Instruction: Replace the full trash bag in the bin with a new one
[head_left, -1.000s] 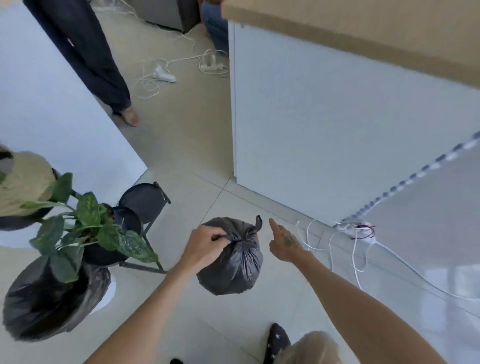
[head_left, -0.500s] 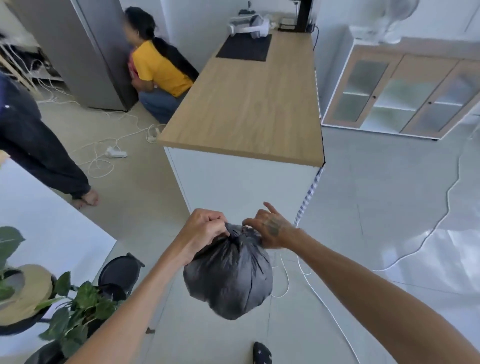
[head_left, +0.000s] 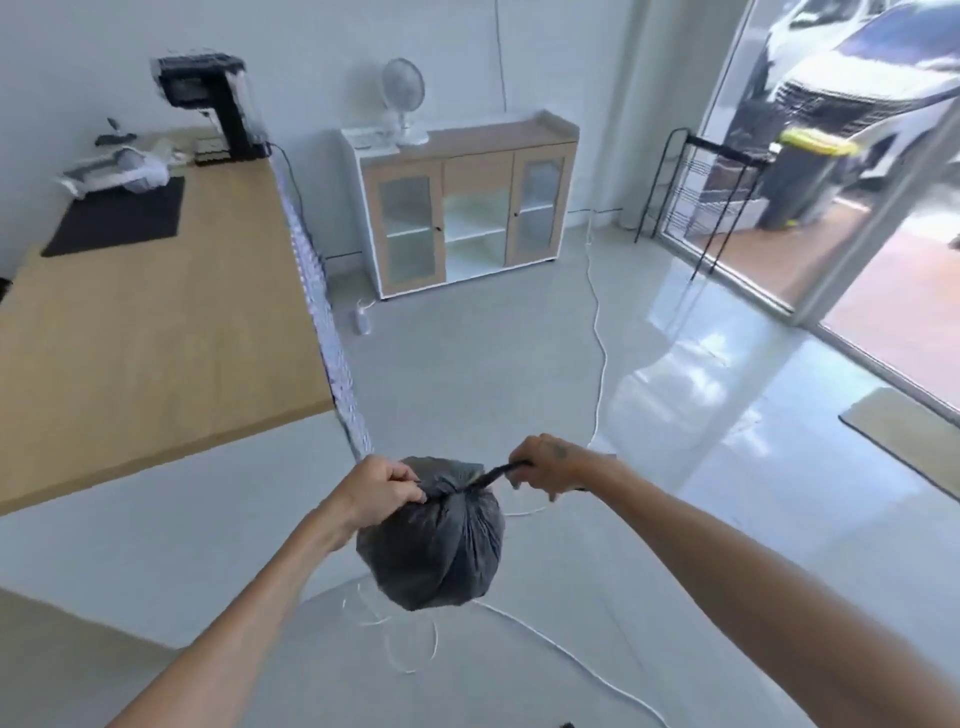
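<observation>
**Cinching the knot on the full bag**

The person is holding the full trash bag (head_left: 436, 556) in the air in front of the body, above the floor (head_left: 519, 364) and just off the corner of the wooden counter (head_left: 156, 338). The left hand (head_left: 382, 491) is gripping the gathered neck, its fingers curled tight against the knot (head_left: 449, 491). The right hand (head_left: 550, 467) is pinching the free tail (head_left: 493, 474) of plastic and drawing it out sideways, with its other fingers loosely curled.

To do this step well, the person is probably best pulling the two hands straight apart with even force, the left hand anchoring the neck close to the knot so the thin plastic is not tearing. A white cable (head_left: 545, 649) is lying on the floor below, so the feet need care.

The bag is hanging neck up and rounded bottom down. It is nearly a ball, its long axis roughly vertical, while the tail is running crosswise toward the right hand. The bin is not showing in this view.
</observation>
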